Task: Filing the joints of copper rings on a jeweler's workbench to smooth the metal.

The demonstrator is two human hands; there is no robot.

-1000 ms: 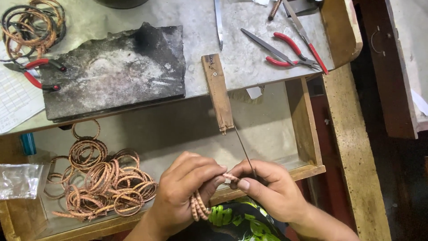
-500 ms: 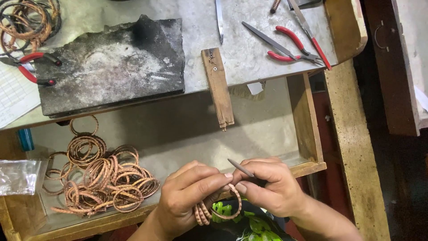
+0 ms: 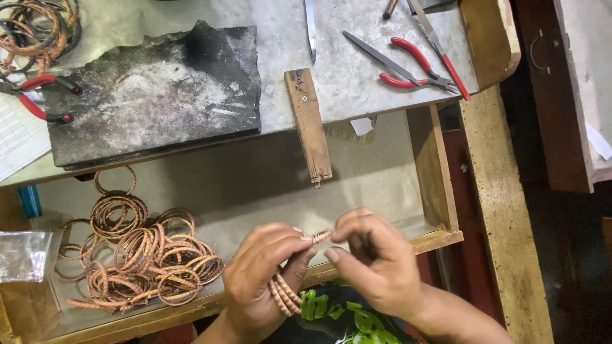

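Head view: left hand point(image 3: 264, 274) grips a bunch of copper bangles point(image 3: 284, 294) over the drawer's front rim point(image 3: 440, 239); right hand point(image 3: 373, 264) pinches one bangle's top. Many bangles point(image 3: 143, 258) lie piled inside the drawer, seemingly awaiting handling.

Coppery metal with a twisted, rope-like texture is seen in the bangles point(image 3: 137, 258) and in the ring point(image 3: 285, 294) held by the left hand point(image 3: 264, 280). The block point(image 3: 156, 95) is shown as rough, matt, ash-dusted grey. Worn, unfinished wood makes up the peg point(image 3: 308, 124) and drawer point(image 3: 437, 172). Glossy red plastic covers the pliers point(image 3: 414, 64), whose jaws are bare steel. The bag point(image 3: 22, 255) is clear, crinkled plastic.
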